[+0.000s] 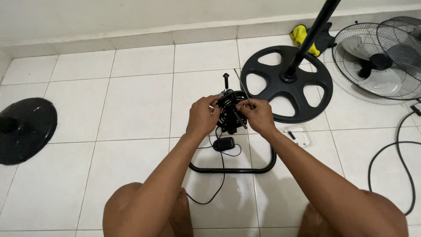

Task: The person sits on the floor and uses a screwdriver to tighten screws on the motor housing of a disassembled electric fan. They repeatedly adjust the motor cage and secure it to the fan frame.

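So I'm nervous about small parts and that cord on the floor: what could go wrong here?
Two risks, as I judge it. The thin metal rod pinched in the right hand points into the black motor housing that the left hand steadies; a slip could jab a finger. The black cord loops on the tiles between the knees, so a shifting leg might snag it and tug the housing.

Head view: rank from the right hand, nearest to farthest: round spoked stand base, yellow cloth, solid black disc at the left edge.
From the right hand:
1. Round spoked stand base, just right of the hand and behind it.
2. Yellow cloth, far back by the wall, right of centre.
3. Solid black disc, far left on the floor.
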